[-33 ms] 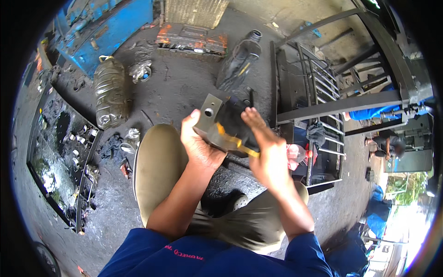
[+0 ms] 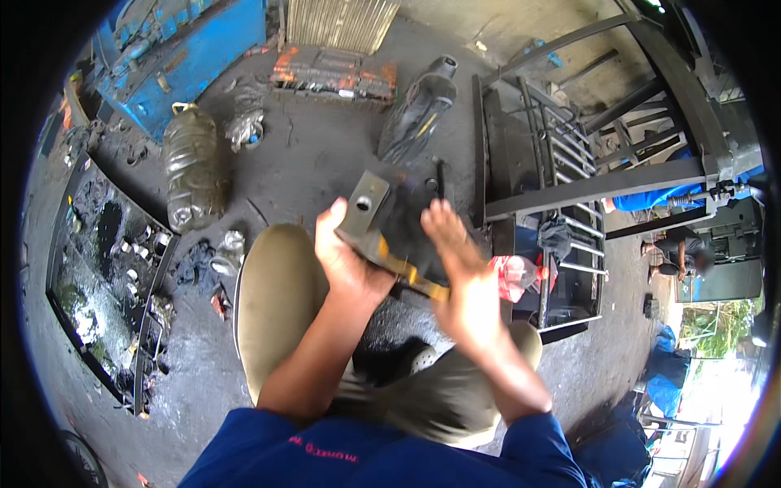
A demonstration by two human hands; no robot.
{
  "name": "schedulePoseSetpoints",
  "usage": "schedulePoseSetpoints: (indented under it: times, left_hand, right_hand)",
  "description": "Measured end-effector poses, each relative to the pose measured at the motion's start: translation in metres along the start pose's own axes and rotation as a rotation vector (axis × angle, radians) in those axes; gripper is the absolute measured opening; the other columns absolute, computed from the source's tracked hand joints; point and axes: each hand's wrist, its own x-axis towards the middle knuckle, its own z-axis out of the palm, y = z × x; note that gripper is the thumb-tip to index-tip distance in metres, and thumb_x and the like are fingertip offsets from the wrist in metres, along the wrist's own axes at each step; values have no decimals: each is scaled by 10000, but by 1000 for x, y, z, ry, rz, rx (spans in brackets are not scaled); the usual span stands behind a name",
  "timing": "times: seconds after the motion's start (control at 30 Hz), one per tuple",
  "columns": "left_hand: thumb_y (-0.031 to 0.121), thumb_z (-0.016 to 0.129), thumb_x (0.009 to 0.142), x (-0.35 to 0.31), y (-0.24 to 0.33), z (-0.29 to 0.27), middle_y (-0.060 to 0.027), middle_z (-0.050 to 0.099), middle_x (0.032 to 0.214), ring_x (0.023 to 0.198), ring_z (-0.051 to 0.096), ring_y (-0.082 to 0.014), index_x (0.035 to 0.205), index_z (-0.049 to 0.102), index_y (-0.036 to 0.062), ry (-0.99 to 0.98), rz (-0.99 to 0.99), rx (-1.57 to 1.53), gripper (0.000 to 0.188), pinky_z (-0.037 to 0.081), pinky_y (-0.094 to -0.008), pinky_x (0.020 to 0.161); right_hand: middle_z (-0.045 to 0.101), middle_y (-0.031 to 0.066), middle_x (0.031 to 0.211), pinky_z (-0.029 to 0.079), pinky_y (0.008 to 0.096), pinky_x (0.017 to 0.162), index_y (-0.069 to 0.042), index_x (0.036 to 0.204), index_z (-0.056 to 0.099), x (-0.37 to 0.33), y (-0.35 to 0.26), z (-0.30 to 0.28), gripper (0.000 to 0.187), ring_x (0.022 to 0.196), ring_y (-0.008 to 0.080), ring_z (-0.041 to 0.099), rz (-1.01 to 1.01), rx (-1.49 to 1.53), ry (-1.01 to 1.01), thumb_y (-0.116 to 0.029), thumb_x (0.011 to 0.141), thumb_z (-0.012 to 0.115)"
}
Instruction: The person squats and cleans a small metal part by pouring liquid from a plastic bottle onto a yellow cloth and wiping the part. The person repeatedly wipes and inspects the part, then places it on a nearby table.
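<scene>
My left hand (image 2: 354, 268) is closed around a grey metal block (image 2: 364, 199) with a round hole near its end, above my knees. Along the block's right side runs a yellow edge (image 2: 407, 272), beside a dark, blurred area whose kind I cannot make out. My right hand (image 2: 468, 281) is flat with its fingers stretched out, close to the right end of the yellow edge. Whether its palm touches that edge cannot be seen.
A blackened tray (image 2: 61, 285) with metal parts lies left. Beyond are a dirty plastic jug (image 2: 194, 167), a rusty toolbox (image 2: 333, 77) and a dark bottle (image 2: 419, 114). A steel frame (image 2: 602, 189) stands right, near a red-labelled bottle (image 2: 517, 276). Another person (image 2: 683, 252) crouches far right.
My right hand has shifted slightly nearer to me. The dark area between my hands has become more blurred, and more of the block's holed face shows. My left hand keeps its hold.
</scene>
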Motion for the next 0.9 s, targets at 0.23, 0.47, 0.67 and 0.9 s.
schedulePoseSetpoints:
  times: [0.23, 0.47, 0.67, 0.9]
  left_hand:
    - [543, 543, 907, 0, 9, -2, -209, 709, 1085, 1008, 691, -343, 1165, 643, -41, 25, -58, 96, 646, 544, -460, 954]
    - [783, 430, 924, 2, -4, 8, -170, 697, 1062, 1033, 668, -315, 1195, 638, 20, 117, 10, 52, 836, 524, -491, 930]
    - [772, 420, 942, 7, -17, -5, -73, 664, 1202, 1153, 629, -267, 1298, 597, 103, 85, 72, 71, 778, 506, -454, 1005]
    - [472, 393, 1069, 7, -21, -22, -122, 597, 1380, 1289, 574, -229, 1409, 519, 48, -302, 80, -92, 558, 439, -401, 1131]
  right_hand:
    - [469, 336, 1469, 387, 499, 1167, 121, 1424, 469, -54, -9, -2, 841, 1411, 450, 448, -145, -38, -228, -18, 634, 724]
    - [678, 135, 1207, 552, 387, 949, 12, 1334, 589, 3, 25, -56, 497, 1056, 247, 687, 463, 829, 779, -344, 993, 658]
    - [586, 287, 1362, 416, 445, 1140, 70, 1371, 555, 57, 14, -5, 446, 1326, 360, 560, -87, 272, -89, -68, 948, 583]
    - [503, 242, 1490, 332, 482, 1211, 77, 1381, 553, 31, -13, 12, 670, 1441, 368, 436, -447, 14, -233, 39, 713, 602]
